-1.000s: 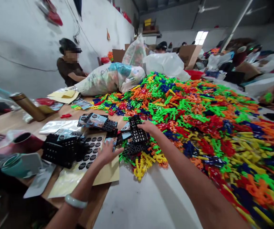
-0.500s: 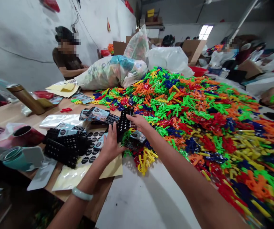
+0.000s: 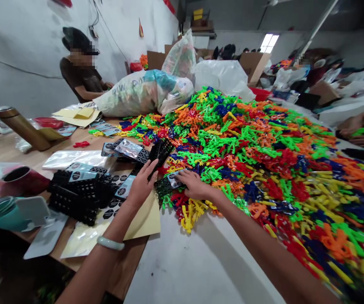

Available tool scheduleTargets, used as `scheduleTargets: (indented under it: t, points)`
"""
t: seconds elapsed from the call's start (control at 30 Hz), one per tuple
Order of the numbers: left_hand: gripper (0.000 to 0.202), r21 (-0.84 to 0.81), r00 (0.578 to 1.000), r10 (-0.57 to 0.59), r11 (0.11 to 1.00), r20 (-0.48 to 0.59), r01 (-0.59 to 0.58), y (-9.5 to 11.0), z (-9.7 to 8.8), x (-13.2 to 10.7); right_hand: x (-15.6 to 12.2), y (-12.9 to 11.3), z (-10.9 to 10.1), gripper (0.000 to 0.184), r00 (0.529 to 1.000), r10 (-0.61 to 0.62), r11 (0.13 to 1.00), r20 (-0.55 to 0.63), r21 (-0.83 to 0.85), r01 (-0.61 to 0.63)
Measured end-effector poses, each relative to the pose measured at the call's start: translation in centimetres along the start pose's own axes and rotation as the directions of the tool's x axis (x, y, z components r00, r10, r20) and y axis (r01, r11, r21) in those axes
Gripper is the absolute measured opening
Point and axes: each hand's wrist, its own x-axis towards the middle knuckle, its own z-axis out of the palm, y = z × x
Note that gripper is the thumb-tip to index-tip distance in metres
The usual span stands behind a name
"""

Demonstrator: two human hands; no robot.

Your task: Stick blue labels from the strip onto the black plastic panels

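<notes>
My left hand (image 3: 142, 183) has its fingers and thumb around the lower end of a black perforated plastic strip (image 3: 162, 152), which leans at the near edge of the toy pile. My right hand (image 3: 195, 184), fingers bent, grips a second black perforated strip (image 3: 162, 185) with a blue label card by its labelled end. Left of my hands, more black strips with blue cards (image 3: 77, 190) lie heaped. Another labelled strip (image 3: 129, 148) rests just beyond my left hand. Beneath them is a sheet of round black stickers (image 3: 115, 202).
A large heap of coloured plastic toy pieces (image 3: 264, 156) covers the right side. A gold flask (image 3: 23, 128), a teal jar (image 3: 2, 213) and a red cup (image 3: 26, 181) stand at left. Behind are a stuffed white sack (image 3: 131, 95) and a seated person (image 3: 82, 67).
My right hand has let go of the upright black strip and moved down and right onto the labelled one. My left hand has closed on the first strip. The view has shifted slightly.
</notes>
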Motion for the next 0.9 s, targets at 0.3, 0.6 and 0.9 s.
scheduleTargets:
  t: [0.3, 0.6, 0.9]
  points:
    - [0.063, 0.176, 0.985, 0.014, 0.983, 0.175, -0.045, 0.0, 1.0, -1.4, 4.2, -2.2, -2.2, 0.025, 0.969, -0.247, 0.943, -0.003, -0.230, 0.240]
    - [0.050, 0.005, 0.975, -0.177, 0.984, -0.138, 0.179, 0.8, -0.8, 0.1, 6.5, -4.2, 1.9, 0.079, 0.715, 0.423, 0.896, -0.557, 0.136, -0.424]
    - [0.050, 0.034, 0.970, -0.164, 0.984, -0.181, 0.173, 0.7, -0.7, -0.2, 6.4, -2.1, 3.7, 0.044, 0.944, 0.317, 0.929, -0.091, -0.171, -0.328]
